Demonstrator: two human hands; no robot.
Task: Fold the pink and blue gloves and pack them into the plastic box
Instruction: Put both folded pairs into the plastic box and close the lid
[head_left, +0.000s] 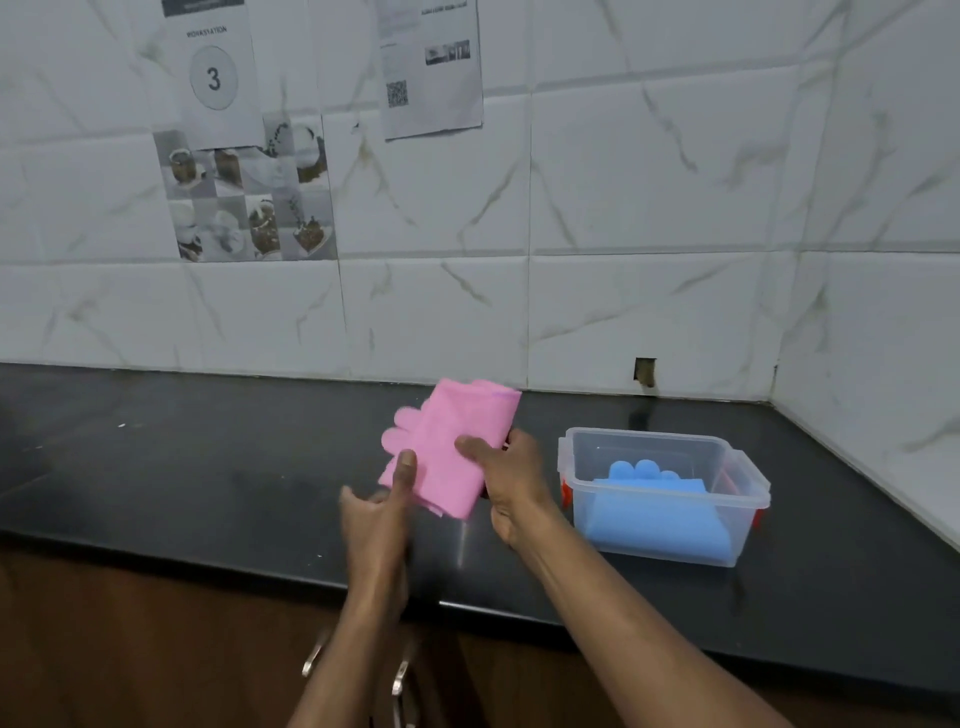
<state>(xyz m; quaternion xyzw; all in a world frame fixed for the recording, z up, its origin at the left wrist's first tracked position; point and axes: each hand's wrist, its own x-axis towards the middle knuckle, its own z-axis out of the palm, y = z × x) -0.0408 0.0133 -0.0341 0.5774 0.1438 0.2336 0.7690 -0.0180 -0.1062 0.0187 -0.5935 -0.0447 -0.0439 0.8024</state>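
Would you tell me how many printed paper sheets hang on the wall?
2: white paper sheet with circled 3, upper left; white paper sheet with QR code, right of it.

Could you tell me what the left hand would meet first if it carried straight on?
The pink gloves: the left hand points up at them and seems to touch them, though blur hides detail.

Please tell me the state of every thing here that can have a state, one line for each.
pink gloves: folded, held over the counter, not yet packed.
blue gloves: folded, lying inside the plastic box.
plastic box: open, no lid on it, standing on the counter.
right hand: grips the pink gloves, thumb on top.
left hand: thumb on the pink gloves; fingers blurred.
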